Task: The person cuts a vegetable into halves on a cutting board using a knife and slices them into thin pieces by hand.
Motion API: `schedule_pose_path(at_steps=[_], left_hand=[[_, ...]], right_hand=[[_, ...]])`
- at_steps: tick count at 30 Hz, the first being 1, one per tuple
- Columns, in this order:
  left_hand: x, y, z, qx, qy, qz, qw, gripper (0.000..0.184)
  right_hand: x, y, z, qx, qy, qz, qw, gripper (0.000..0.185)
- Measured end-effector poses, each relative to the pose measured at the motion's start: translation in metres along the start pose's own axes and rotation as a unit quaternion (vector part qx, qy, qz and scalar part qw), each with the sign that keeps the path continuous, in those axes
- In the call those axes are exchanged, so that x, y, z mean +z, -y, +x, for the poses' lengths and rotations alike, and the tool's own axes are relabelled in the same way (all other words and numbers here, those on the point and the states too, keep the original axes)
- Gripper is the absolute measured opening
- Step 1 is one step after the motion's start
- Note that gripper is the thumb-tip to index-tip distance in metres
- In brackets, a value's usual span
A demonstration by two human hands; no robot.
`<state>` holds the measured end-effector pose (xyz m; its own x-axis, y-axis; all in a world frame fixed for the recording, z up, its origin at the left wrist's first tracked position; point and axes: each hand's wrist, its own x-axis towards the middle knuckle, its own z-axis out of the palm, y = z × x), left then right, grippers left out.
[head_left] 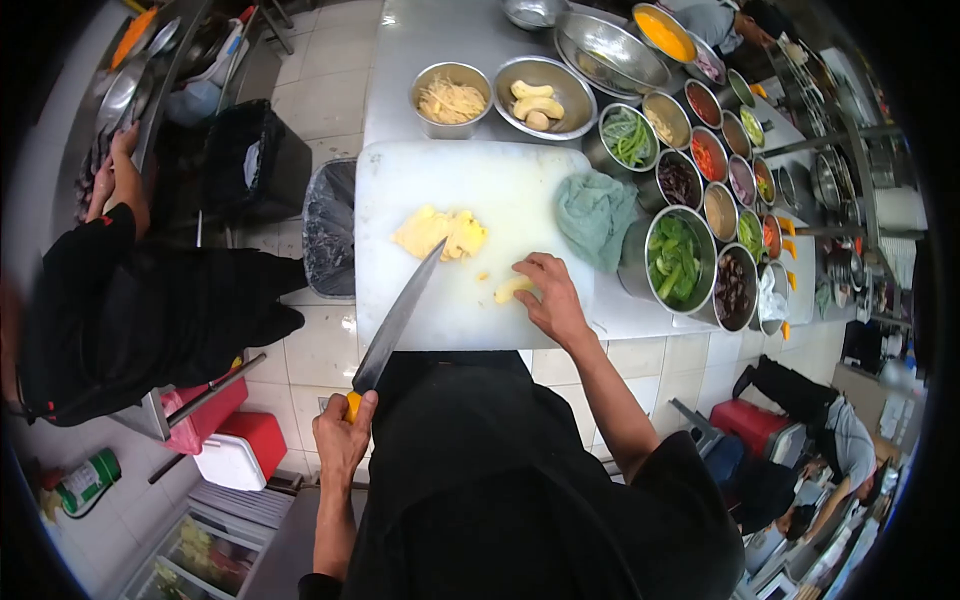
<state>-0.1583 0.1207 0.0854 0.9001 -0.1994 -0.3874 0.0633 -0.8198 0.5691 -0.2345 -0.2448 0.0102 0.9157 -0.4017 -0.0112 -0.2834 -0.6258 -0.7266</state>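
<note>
My left hand (343, 437) is wrapped round the yellow handle of a large knife (400, 315), whose tip lies at a heap of pale yellow slices (440, 234) on the white cutting board (400, 170). To the right, my right hand (552, 298) has its fingers curled over a peeled pale yellow piece (513, 289) on the board. A small yellow bit (482, 276) lies between the heap and that piece. A crumpled green cloth (597, 218) rests on the board's right side.
Behind the board stand a bowl of pale shreds (451, 97) and a bowl of peeled pieces (545, 98). Several metal containers, one with green leaves (675, 260), are at the right. A lined bin (330, 230) adjoins the board's left. Co-workers stand left and right.
</note>
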Motion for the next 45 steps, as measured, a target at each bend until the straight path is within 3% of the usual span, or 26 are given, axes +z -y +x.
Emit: schedule_pose_path(at_steps=[7, 10, 19, 22, 25, 29, 33, 39, 42, 45], left_hand=[[-0.001, -0.001, 0.005, 0.023, 0.019, -0.009, 1.000, 0.053], [-0.002, 0.002, 0.008, 0.022, 0.029, 0.006, 0.999, 0.054], [-0.001, 0.003, 0.008, 0.002, 0.020, -0.004, 1.000, 0.054], [-0.003, 0.002, 0.006, -0.001, 0.006, -0.018, 1.000, 0.054], [0.001, 0.010, 0.008, -0.003, -0.013, -0.022, 1.000, 0.052], [0.005, 0.015, 0.010, -0.010, -0.031, -0.057, 0.998, 0.052], [-0.001, 0.005, 0.009, -0.014, -0.035, -0.049, 0.998, 0.051], [0.003, 0.006, 0.005, -0.051, -0.033, -0.098, 0.993, 0.047], [0.005, 0.004, 0.005, -0.055, -0.030, -0.097, 0.993, 0.045], [0.006, 0.003, 0.006, -0.036, -0.036, -0.087, 0.995, 0.046]], right_hand=[[0.003, -0.017, -0.006, -0.051, 0.054, -0.067, 0.995, 0.035], [0.000, -0.006, -0.007, -0.045, 0.021, -0.055, 0.997, 0.035], [-0.008, 0.003, 0.006, 0.008, 0.094, -0.080, 0.992, 0.021], [-0.016, 0.000, 0.016, 0.055, 0.156, -0.012, 0.986, 0.014], [-0.020, 0.004, 0.035, 0.082, 0.121, 0.131, 0.981, 0.011], [-0.004, 0.000, 0.073, 0.066, 0.129, 0.167, 0.975, 0.013], [0.010, -0.010, 0.104, -0.049, 0.163, 0.072, 0.983, 0.015], [0.024, -0.013, 0.110, -0.111, 0.118, 0.032, 0.986, 0.017], [0.025, -0.011, 0.108, -0.098, 0.108, 0.037, 0.989, 0.020], [0.021, -0.009, 0.103, -0.129, 0.034, 0.025, 0.991, 0.023]])
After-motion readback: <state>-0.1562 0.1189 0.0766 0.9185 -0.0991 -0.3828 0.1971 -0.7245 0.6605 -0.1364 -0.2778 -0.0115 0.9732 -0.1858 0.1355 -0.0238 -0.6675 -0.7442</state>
